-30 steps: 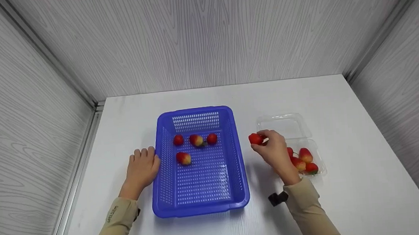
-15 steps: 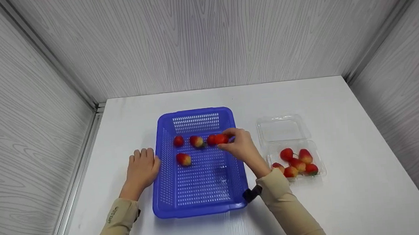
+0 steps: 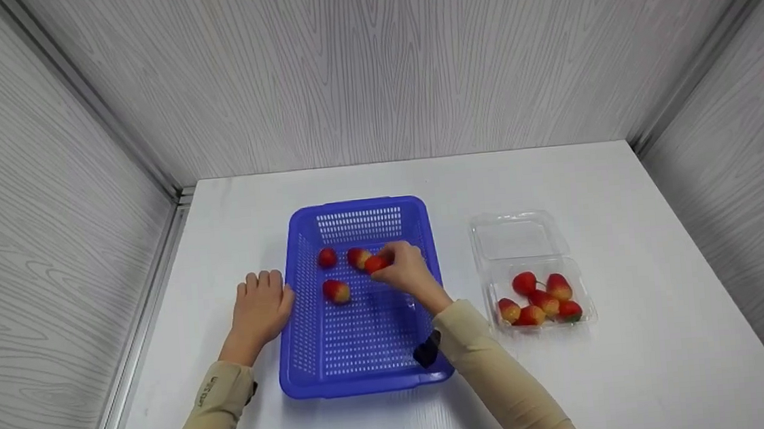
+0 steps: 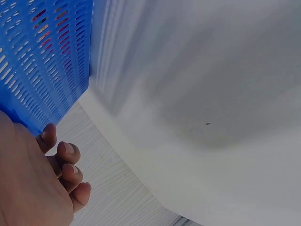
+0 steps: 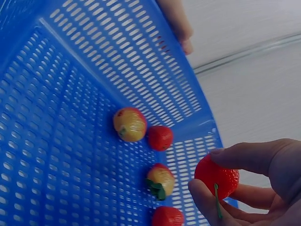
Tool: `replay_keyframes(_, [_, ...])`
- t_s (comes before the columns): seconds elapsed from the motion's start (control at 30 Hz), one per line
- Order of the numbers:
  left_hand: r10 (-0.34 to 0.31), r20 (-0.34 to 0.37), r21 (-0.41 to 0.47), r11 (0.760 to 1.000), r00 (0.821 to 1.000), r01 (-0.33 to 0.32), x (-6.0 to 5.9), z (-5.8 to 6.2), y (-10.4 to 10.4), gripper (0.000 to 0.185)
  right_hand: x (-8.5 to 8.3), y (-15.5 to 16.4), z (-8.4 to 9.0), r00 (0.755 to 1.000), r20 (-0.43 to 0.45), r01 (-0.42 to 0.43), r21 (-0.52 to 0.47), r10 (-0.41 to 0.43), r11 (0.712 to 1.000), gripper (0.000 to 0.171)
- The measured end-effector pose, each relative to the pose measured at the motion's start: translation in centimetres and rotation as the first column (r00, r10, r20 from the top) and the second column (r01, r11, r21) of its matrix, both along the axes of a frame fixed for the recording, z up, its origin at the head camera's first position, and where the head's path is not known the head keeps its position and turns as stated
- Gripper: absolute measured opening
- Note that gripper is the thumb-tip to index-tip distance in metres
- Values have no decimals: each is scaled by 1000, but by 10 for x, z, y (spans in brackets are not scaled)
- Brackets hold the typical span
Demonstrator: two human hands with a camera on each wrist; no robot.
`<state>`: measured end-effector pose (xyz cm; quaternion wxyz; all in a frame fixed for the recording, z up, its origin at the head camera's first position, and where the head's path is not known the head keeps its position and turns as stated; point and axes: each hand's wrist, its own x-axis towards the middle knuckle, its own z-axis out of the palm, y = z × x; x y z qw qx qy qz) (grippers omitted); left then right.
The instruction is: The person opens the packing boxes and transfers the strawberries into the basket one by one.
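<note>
A blue slotted basket (image 3: 311,356) stands mid-table with several strawberries (image 3: 337,291) inside. My right hand (image 3: 403,271) reaches into it and pinches a red strawberry (image 3: 376,264) between thumb and fingers, above the basket floor. The right wrist view shows that strawberry (image 5: 217,177) in my fingers (image 5: 244,154), with other strawberries (image 5: 130,124) lying on the basket floor (image 5: 56,155). My left hand (image 3: 261,307) lies flat on the table against the basket's left wall; in the left wrist view its fingers (image 4: 66,162) rest beside the blue wall (image 4: 42,61).
A clear plastic clamshell box (image 3: 516,234) lies open to the right of the basket, with several strawberries (image 3: 540,302) in its near half. Grey wood-grain walls (image 3: 370,65) close in the white table (image 3: 640,371) on three sides.
My right hand carried the strawberry leftward from beside the clamshell, over the basket's right rim and into the basket. The left hand has stayed put.
</note>
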<state>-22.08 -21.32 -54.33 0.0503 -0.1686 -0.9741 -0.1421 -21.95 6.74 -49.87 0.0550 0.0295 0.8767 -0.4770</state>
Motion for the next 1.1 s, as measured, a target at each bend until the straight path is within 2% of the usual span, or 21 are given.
replay_keyframes(0.2, [-3, -1, 1, 1000, 1000, 3, -2, 0, 0, 23, -10, -12, -17, 997, 51, 54, 32, -56, 998, 27])
replay_keyframes(0.37, [-8, 18, -6, 1000, 1000, 8, -1, 0, 0, 23, -11, -19, -32, 994, 108, 24, 104, -35, 994, 17])
replay_keyframes(0.47, [-8, 23, -9, 1000, 1000, 8, -1, -1, 1, 24, -11, -22, -38, 987, 158, 13, 113, -31, 994, 26])
replay_keyframes(0.57, [-11, 10, -2, 1000, 1000, 11, -1, -1, 1, 23, -11, -24, -43, 985, 171, 5, 104, -23, 995, 34])
replay_keyframes(0.77, [-12, -27, 11, 1000, 1000, 13, -1, -2, 1, 21, -14, -28, -49, 986, 165, -2, 122, -19, 992, 36])
replay_keyframes(0.93, [-10, -14, 9, 1000, 1000, 10, -1, -2, 1, 22, -15, -29, -51, 977, 211, 7, 101, -29, 995, 25])
replay_keyframes(1.1, [-5, 4, 0, 1000, 1000, 5, -2, -2, 0, 24, -15, -30, -51, 977, 214, 0, 83, -18, 997, 26])
